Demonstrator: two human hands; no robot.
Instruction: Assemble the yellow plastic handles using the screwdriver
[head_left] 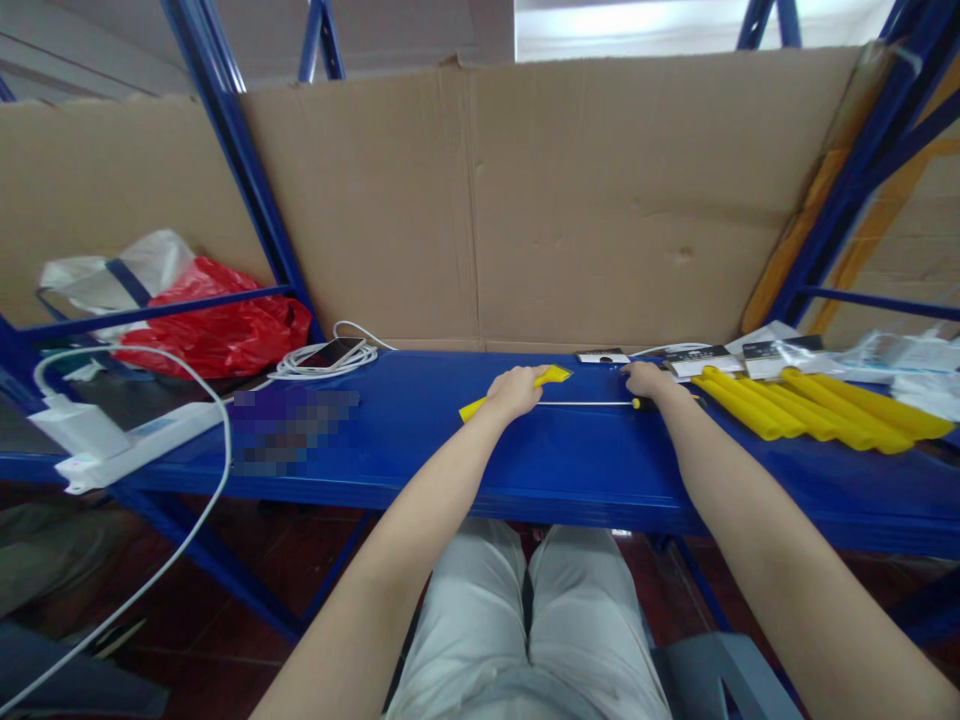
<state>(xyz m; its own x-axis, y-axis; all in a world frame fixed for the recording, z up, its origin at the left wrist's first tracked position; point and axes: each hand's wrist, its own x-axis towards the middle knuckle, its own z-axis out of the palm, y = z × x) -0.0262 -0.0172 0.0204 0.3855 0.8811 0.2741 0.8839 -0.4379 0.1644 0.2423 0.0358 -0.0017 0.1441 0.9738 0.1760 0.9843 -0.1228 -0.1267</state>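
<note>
My left hand (516,392) is closed around a long yellow sleeve-like piece (553,375), which sticks out at both sides of the fist. A thin pale rod (589,404) runs just above the blue shelf top from beside that fist toward my right hand (649,380). At its right end sits a small yellow collar, with a dark handle-like part under my right fingers. Those fingers are curled over this dark part, which the hand mostly hides. Several yellow tube-like pieces (817,408) lie side by side to the right of my right hand.
Cardboard (600,200) closes off the back of the blue shelf (420,450). Black-and-white packets (701,361) and clear plastic bags (900,360) lie at the back right. On the left are a white power strip (172,425), coiled cable (300,368) and a red bag (217,320).
</note>
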